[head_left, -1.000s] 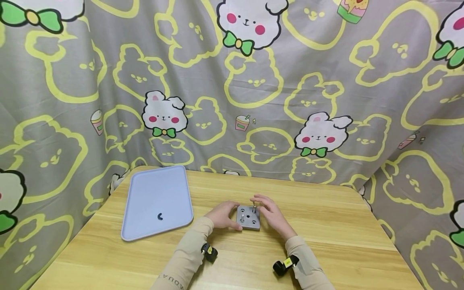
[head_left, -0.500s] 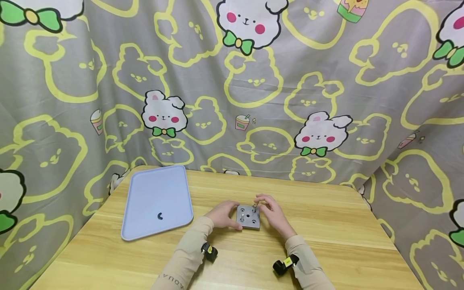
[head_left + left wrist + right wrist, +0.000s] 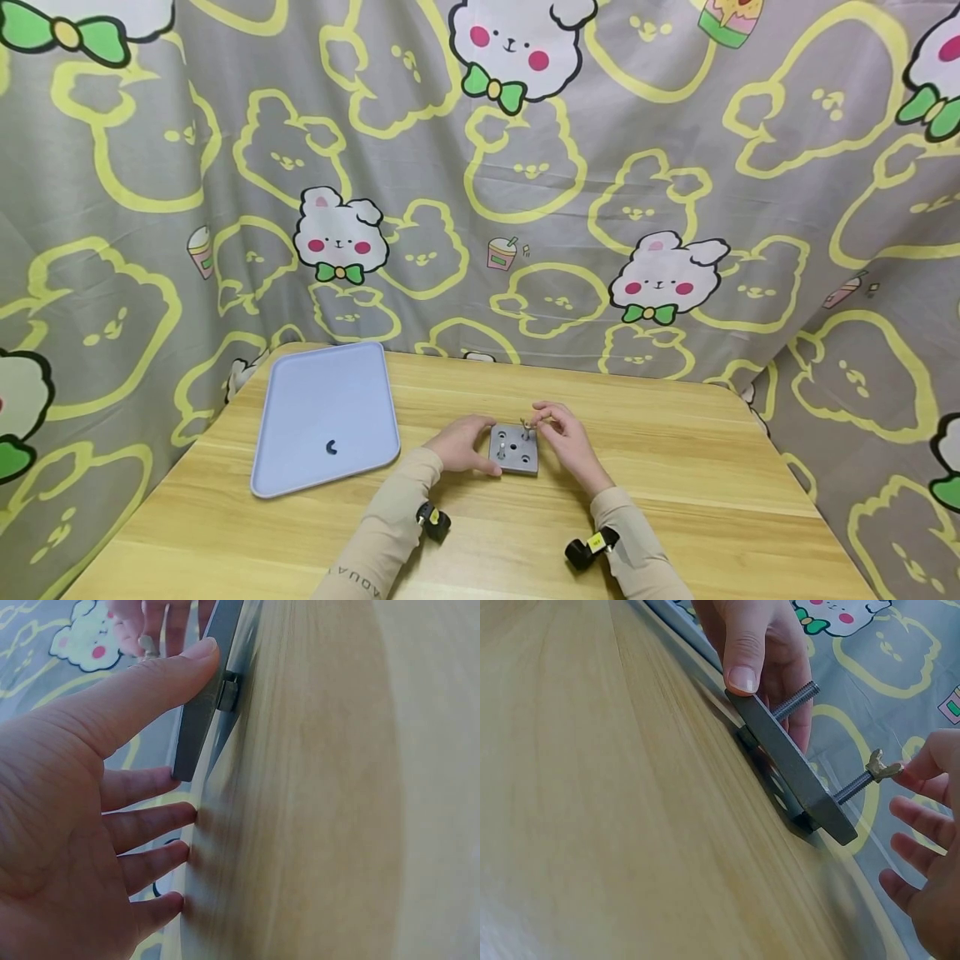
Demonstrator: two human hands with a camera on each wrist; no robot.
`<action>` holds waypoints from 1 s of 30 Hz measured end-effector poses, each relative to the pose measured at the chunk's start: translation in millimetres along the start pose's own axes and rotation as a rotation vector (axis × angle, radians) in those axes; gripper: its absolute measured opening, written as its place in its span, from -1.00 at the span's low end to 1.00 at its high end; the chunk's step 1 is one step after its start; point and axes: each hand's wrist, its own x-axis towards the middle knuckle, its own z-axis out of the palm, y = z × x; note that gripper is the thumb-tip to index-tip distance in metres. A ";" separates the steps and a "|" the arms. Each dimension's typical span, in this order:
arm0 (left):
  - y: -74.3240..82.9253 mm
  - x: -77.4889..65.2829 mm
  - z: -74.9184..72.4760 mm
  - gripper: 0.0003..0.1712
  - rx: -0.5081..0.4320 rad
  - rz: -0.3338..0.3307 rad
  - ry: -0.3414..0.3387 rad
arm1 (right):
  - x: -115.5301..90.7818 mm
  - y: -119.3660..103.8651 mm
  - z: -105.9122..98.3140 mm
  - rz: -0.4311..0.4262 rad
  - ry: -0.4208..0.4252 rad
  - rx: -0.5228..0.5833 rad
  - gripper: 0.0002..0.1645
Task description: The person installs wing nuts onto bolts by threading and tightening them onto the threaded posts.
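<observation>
A square grey metal plate (image 3: 513, 463) with several holes is propped slightly off the table on the bolt heads beneath it. My left hand (image 3: 459, 445) grips its left side, the thumb on the near corner and the fingertips at the far edge. Two threaded bolts stand up through the plate; the near-left bolt (image 3: 799, 700) is bare. On top of the far-right bolt (image 3: 853, 788) sits a brass-coloured wing nut (image 3: 883, 766). Thumb and index finger of my right hand (image 3: 567, 443) pinch one wing of it, while the other fingers stay loosely bent.
A pale blue tray (image 3: 330, 392) lies to the left on the wooden table (image 3: 675, 467), with a small dark curved piece (image 3: 331, 447) in it. Behind the table hangs a patterned grey curtain (image 3: 540, 333). Each wrist wears a small black camera (image 3: 433, 522).
My right fingers have drawn back slightly to the right around the wing nut, which shows turned to a different angle. My left hand and the plate have stayed put.
</observation>
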 end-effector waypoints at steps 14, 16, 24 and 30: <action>0.4 -0.7 -0.1 0.05 -0.004 -0.012 -0.008 | -0.5 5.8 -1.1 -0.067 -0.083 -0.029 -0.60; 0.7 -0.9 -0.5 0.05 -0.004 -0.013 -0.010 | -0.3 4.7 -1.4 -0.043 -0.111 -0.017 -0.60; -0.4 0.0 0.1 0.06 0.003 -0.009 -0.007 | -5.0 -19.4 -2.5 0.014 -0.074 -0.005 -0.77; -1.3 0.6 0.8 0.06 0.008 -0.002 -0.002 | -8.7 -35.5 -3.9 0.007 -0.025 -0.043 -0.89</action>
